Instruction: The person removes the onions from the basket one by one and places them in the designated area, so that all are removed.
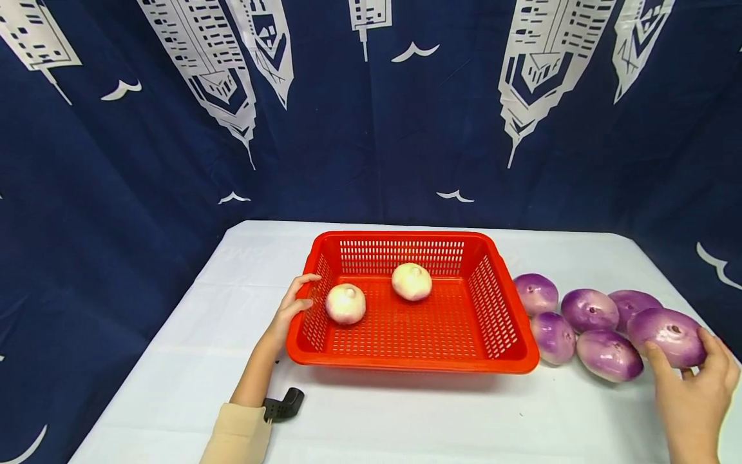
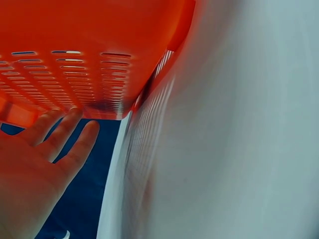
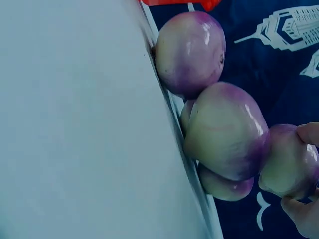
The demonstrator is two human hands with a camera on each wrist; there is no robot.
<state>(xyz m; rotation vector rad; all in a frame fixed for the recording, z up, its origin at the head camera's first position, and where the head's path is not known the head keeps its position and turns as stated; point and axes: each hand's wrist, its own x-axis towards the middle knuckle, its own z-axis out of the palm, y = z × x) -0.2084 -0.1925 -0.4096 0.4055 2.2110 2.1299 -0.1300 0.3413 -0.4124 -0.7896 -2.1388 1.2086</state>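
Right grip [image 1: 695, 394] pinches purple turnip [image 1: 668, 335] between thumb and fingers, smooth sides likely needing opposed hold; other turnips [image 1: 608, 356] bunch beside it on desk [image 1: 435, 422], right of red basket [image 1: 414, 365]; I judge left grip [image 1: 286, 314], fingers loose at rim, steadies basket; two pale turnips [image 1: 345, 305] inside

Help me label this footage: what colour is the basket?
The basket is bright red, showing best in the head view.
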